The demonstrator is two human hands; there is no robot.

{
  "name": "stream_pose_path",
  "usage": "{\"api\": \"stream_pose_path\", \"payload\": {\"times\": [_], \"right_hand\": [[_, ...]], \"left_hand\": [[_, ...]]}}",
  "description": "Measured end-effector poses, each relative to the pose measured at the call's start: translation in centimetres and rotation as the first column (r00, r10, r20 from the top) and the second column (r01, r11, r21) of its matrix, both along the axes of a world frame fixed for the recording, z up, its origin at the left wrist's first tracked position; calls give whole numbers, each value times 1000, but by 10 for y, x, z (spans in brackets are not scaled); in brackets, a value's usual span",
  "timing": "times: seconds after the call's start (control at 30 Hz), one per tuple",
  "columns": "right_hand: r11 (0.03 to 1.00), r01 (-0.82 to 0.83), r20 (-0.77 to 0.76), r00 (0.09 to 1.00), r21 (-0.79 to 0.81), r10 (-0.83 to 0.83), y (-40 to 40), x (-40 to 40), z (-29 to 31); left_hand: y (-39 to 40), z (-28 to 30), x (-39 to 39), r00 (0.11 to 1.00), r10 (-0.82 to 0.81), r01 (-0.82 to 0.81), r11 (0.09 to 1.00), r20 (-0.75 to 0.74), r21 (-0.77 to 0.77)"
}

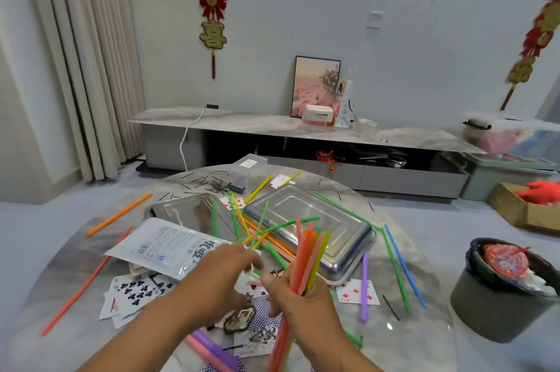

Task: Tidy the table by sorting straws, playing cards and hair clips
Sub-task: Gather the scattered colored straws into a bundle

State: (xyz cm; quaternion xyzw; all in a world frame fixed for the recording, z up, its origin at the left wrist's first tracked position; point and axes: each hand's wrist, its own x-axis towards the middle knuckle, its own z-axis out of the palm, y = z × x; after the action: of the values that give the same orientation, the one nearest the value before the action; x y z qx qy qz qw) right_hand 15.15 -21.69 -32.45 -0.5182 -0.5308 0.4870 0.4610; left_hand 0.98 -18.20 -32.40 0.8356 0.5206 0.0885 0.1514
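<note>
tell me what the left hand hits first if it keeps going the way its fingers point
Probably the tangle of thin green and orange straws just beyond the left hand, lying against the metal tray. The fingers are motion-blurred, so depth is uncertain.

Two bare forearms enter from the bottom edge of the frame, ending in the left hand (222, 276) at lower centre and the right hand (298, 302) just to its right. No sleeves, rings, watch or bracelets are visible. The fingertips are motion-blurred.
</note>
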Motion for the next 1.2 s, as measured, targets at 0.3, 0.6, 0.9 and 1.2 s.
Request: {"api": "stream_pose_path", "payload": {"times": [0.3, 0.6, 0.9, 1.2], "right_hand": [[992, -20, 67, 997, -124, 29, 4, -1, -6], [992, -20, 64, 998, -128, 28, 10, 0, -4], [995, -11, 26, 1000, -98, 14, 14, 0, -2], [994, 110, -487, 867, -29, -110, 39, 20, 58]], "left_hand": [[52, -7, -50, 816, -22, 24, 1000, -578, -5], [67, -18, -41, 884, -37, -11, 995, -465, -101], [65, -16, -35, 935, 3, 17, 998, -354, 54], [43, 26, -26, 1000, -19, 23, 951, -18, 308]]}}
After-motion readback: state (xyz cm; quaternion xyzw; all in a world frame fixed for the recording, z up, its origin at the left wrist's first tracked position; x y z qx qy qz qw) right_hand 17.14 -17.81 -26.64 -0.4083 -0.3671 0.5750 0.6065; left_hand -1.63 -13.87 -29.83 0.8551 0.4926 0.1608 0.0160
